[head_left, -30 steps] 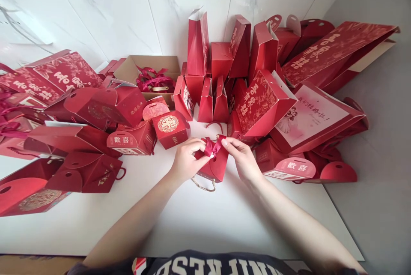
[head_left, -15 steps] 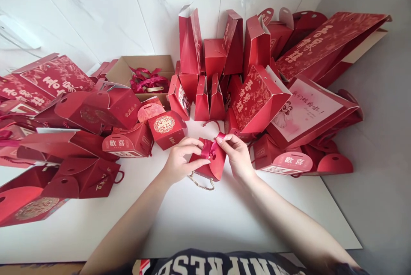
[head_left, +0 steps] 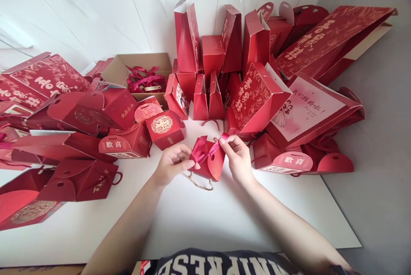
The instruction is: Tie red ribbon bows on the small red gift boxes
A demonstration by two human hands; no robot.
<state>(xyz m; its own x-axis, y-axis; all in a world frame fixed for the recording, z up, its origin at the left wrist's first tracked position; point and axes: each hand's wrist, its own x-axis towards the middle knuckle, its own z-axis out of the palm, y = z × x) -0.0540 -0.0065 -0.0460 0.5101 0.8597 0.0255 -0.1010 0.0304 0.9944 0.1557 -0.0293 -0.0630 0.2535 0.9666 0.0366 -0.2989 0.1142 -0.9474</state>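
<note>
A small red gift box stands on the white table in front of me, with a twisted cord handle hanging toward me. A magenta satin ribbon lies across its top, drawn between both hands. On the left, my left hand pinches a loop or end of this ribbon between thumb and fingers. My right hand grips the other part of the ribbon at the box's right upper side. Whether a knot sits at the middle is too small to tell.
An open cardboard box of loose magenta ribbons stands at the back. Several red gift boxes crowd the left side. Red paper bags and more boxes fill the back and right. A grey wall borders the table's right.
My left hand has drawn left and slightly down with the ribbon, away from the box's middle. My right hand has moved little and still pinches its part.
</note>
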